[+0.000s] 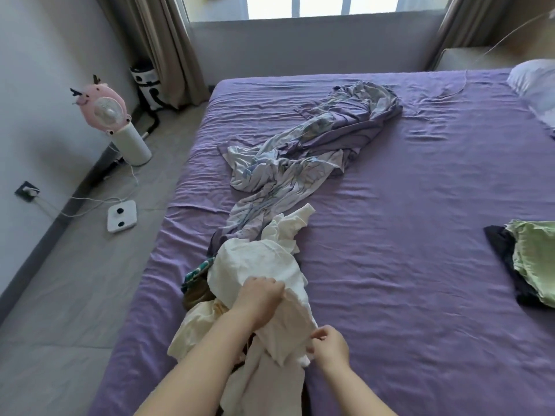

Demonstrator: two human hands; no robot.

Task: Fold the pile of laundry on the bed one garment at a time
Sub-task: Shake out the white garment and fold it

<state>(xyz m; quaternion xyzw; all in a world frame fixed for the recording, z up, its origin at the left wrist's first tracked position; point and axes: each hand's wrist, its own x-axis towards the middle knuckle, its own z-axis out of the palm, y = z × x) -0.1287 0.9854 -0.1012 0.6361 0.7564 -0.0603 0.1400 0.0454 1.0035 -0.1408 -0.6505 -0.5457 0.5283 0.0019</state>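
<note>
— While gripping the white garment [264, 274] at the near-left edge of the bed [405, 205], where exactly?
— Left hand [260, 295] clenched on its upper fold, right hand [329, 345] pinching its lower hem.
— Lying on what?
— On the laundry pile [198, 313], cream and teal pieces beneath, touching.
— Further up the bed?
— A crumpled floral sheet [300, 157] stretched toward the window.
— To the right?
— Green garment [534, 259] stacked on a dark garment [500, 250], well apart from the pile.
— On the floor?
— A pink fan [105, 111] near the wall.
</note>
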